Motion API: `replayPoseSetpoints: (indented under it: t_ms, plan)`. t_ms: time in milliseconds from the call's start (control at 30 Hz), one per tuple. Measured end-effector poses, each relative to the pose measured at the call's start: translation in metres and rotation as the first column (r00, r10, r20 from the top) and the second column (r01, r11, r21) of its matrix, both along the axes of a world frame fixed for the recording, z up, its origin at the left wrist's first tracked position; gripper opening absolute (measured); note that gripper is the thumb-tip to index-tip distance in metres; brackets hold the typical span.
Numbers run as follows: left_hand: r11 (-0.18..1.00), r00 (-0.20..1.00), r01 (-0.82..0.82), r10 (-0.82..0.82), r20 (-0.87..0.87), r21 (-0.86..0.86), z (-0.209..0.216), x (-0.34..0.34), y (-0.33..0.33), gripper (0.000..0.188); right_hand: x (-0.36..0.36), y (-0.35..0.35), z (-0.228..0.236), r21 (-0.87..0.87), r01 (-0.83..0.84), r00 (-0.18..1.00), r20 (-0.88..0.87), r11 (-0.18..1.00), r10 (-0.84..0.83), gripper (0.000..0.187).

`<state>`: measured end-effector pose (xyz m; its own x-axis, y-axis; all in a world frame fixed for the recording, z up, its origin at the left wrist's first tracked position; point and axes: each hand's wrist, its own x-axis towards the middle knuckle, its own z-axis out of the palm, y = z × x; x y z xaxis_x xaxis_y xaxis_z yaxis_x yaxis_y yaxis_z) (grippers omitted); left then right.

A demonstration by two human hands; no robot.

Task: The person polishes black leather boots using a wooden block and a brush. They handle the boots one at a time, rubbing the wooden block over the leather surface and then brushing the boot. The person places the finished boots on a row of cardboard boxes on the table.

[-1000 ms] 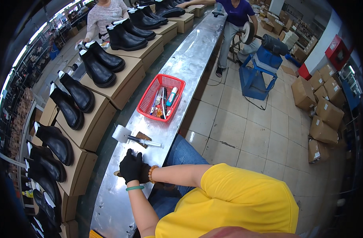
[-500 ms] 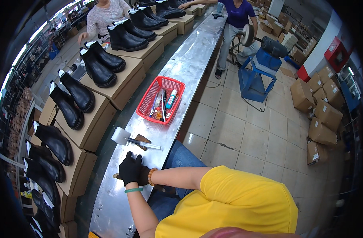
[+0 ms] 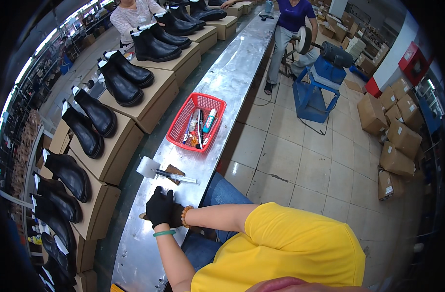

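Note:
My left hand (image 3: 159,206), in a black glove with a green bangle at the wrist, lies on the metal bench with two fingertips apart. It overlaps my right hand (image 3: 177,215), which wears a dark glove and a beaded bracelet; the right fingers are hidden. A small tan tip (image 3: 143,215) shows left of the gloves; I cannot tell what it belongs to. Just beyond my hands lie a white block or roll (image 3: 147,167), a black pen-like tool with a clear end (image 3: 178,176) and a brown pad (image 3: 174,170) partly under it.
A red plastic basket (image 3: 175,127) of pens and tubes stands farther up the metal bench (image 3: 222,68). Black boots (image 3: 119,87) on cardboard boxes (image 3: 149,109) line the left. Two people are at the far end. A grinding machine (image 3: 315,92) and cartons (image 3: 400,136) are right.
My hands stay in place. At the upper left, the person in the light top has shifted slightly right, and that person's lowered hand is no longer visible.

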<state>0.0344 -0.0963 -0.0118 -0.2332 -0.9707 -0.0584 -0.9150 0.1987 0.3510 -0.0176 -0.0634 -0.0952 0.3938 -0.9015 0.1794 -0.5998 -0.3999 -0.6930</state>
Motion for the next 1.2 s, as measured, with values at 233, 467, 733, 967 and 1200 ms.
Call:
replayPoseSetpoints:
  t_ms: [233, 467, 733, 967, 1200]
  plan:
    - [1.000, 1.000, 0.003, -0.003, 0.009, -0.014, -0.003, 0.002, -0.001, 0.047, 0.004, 0.002, -0.008, -0.011, -0.032, 0.999, 0.010, 0.999, 0.032, 0.051]
    - [1.000, 1.000, 0.001, -0.002, 0.031, 0.013, 0.001, 0.003, 0.001, 0.050, 0.004, 0.001, -0.005, 0.006, -0.039, 0.999, 0.031, 0.999, 0.039, 0.050]
    - [1.000, 0.999, 0.013, -0.014, 0.030, 0.025, -0.001, 0.008, 0.001, 0.054, 0.008, 0.000, -0.008, 0.020, -0.041, 0.998, 0.041, 0.999, 0.041, 0.049]
    - [1.000, 0.999, 0.019, -0.020, 0.043, 0.020, 0.000, 0.011, 0.004, 0.054, 0.008, 0.001, -0.007, 0.024, -0.040, 0.998, 0.052, 0.999, 0.038, 0.049]
    - [0.999, 0.999, 0.030, -0.030, 0.021, 0.011, 0.002, 0.012, 0.005, 0.054, 0.013, 0.005, -0.009, 0.042, -0.041, 0.998, 0.048, 0.998, 0.039, 0.048]
